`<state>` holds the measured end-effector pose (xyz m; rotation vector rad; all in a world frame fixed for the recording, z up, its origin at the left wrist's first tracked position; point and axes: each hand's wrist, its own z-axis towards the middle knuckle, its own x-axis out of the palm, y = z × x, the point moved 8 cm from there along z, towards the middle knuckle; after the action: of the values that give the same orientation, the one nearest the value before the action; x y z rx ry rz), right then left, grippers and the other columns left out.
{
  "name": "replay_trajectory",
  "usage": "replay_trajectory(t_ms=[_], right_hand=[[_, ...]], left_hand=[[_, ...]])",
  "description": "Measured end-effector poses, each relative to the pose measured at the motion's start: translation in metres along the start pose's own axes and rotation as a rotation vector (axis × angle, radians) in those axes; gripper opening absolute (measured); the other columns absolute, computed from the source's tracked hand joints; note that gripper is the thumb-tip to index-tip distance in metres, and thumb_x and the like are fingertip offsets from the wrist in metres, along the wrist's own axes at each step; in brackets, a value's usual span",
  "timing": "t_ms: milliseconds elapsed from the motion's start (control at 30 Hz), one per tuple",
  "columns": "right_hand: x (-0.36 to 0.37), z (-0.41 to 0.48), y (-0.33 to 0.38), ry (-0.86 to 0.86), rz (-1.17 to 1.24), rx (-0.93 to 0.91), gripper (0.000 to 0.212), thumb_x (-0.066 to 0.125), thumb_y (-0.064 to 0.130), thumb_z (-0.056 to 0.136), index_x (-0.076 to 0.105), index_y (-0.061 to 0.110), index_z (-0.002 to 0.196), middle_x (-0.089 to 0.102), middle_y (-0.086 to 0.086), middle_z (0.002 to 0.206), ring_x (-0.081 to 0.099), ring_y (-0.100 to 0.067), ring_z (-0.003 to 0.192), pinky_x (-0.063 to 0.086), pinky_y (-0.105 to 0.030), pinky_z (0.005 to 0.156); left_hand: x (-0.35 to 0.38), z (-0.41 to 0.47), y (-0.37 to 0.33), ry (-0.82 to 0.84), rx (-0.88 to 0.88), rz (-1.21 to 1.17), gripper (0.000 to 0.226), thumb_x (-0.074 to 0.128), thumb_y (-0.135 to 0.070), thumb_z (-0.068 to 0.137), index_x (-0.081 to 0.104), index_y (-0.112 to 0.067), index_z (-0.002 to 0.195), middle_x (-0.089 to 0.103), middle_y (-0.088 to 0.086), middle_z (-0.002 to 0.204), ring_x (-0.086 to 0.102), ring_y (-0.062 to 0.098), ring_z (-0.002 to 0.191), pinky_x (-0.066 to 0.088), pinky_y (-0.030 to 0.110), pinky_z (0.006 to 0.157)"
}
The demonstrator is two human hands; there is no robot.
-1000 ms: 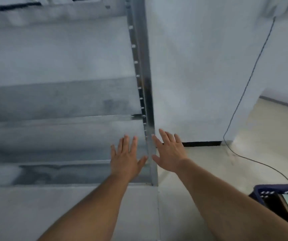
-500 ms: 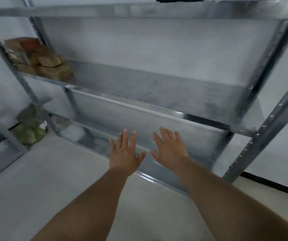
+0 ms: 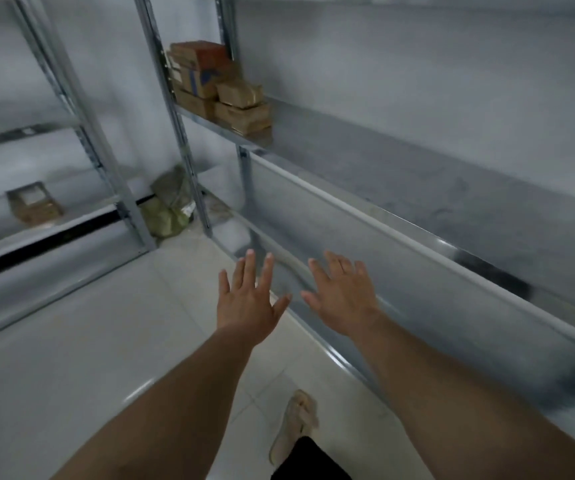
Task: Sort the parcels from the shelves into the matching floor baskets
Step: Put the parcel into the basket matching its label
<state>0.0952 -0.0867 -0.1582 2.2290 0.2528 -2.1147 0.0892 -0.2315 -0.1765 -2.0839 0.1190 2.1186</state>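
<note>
With the view swung left, stacked brown cardboard parcels (image 3: 216, 84) enter upper centre on the grey steel shelf (image 3: 383, 174); left hand (image 3: 248, 306) and right hand (image 3: 343, 299) remain spread, empty, so pickup is likely next.

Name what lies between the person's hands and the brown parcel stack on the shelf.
Head view: only bare shelf board and its steel front rail lie between the left hand, right hand and the brown parcel stack.

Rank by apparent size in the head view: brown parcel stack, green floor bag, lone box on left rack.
1. brown parcel stack
2. green bag
3. lone box
They sit at differing distances from the camera, so true sizes stay unsure.
</note>
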Motion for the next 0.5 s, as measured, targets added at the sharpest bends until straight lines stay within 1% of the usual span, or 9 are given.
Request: replay_trajectory(t_ms=[167,300,500], right_hand=[[-0.008,0.093,0.034,-0.017,0.009,-0.087,0.069,0.025,0.057,0.097,0.01,0.02,0.153,0.006,-0.013,0.16,0.014,-0.028,0.145,0.011,-0.051,0.116],[-0.018,0.179,0.056,-0.021,0.03,-0.13,0.068,0.025,0.057,0.097,0.011,0.022,0.153,0.006,-0.012,0.16,0.013,-0.028,0.145,0.01,-0.052,0.116],[-0.05,0.301,0.058,-0.037,0.038,-0.17,0.066,0.026,0.055,0.098,0.013,0.02,0.152,0.008,-0.012,0.16,0.014,-0.026,0.145,0.01,-0.048,0.116]], left_hand=[[-0.008,0.064,0.059,-0.032,-0.083,0.014,0.075,0.015,-0.065,0.093,-0.018,-0.027,0.15,-0.018,0.006,0.159,-0.011,0.023,0.147,-0.005,0.048,0.118],[-0.014,0.128,0.104,-0.016,-0.131,0.048,0.074,0.013,-0.064,0.094,-0.021,-0.026,0.148,-0.02,0.007,0.158,-0.012,0.024,0.147,-0.005,0.048,0.118],[-0.039,0.238,0.154,-0.027,-0.177,0.069,0.073,0.012,-0.063,0.095,-0.021,-0.026,0.148,-0.023,0.007,0.157,-0.014,0.023,0.147,-0.006,0.047,0.118]])
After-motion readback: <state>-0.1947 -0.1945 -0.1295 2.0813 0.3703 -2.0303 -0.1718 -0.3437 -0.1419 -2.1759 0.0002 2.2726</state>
